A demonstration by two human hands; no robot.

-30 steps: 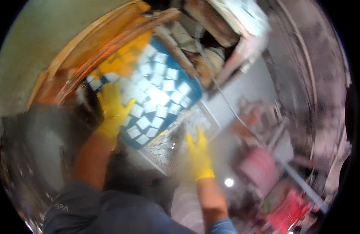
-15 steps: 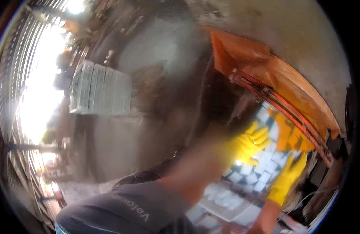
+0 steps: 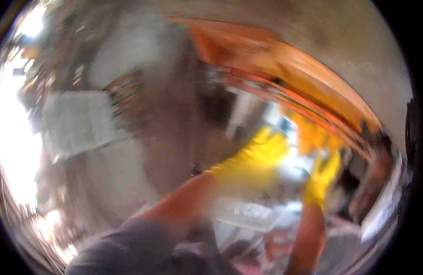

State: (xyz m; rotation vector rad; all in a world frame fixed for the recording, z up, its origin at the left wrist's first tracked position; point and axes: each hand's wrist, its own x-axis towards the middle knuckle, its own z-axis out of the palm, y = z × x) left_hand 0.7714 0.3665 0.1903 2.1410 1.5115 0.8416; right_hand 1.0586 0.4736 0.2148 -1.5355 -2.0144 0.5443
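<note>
Both my hands wear yellow rubber gloves and reach over a surface of white pieces with dark gaps (image 3: 297, 166), smeared by motion. My left hand (image 3: 265, 149) lies at its left side, fingers stretched out, the edges blurred. On the right side, my right hand (image 3: 325, 173) has its fingers apart and pointing away from me. I see nothing held in either hand. Just beyond them, orange-yellow patches (image 3: 307, 133) cover part of the white pieces, below a long red-orange metal bar (image 3: 289, 98).
An orange sheet (image 3: 248, 43) runs behind the bar along a plain wall (image 3: 330, 27). Nearer me is a pale tray-like thing (image 3: 248, 215). To the left, a stack of pale blocks (image 3: 78, 121) stands by a brown slatted piece (image 3: 126, 89). A dark brown thing (image 3: 374, 174) stands at right.
The view has swung, so the surroundings appear shifted left. Both hands stay over the white pieces, the left glove now more sideways; the picture is more blurred around it.
</note>
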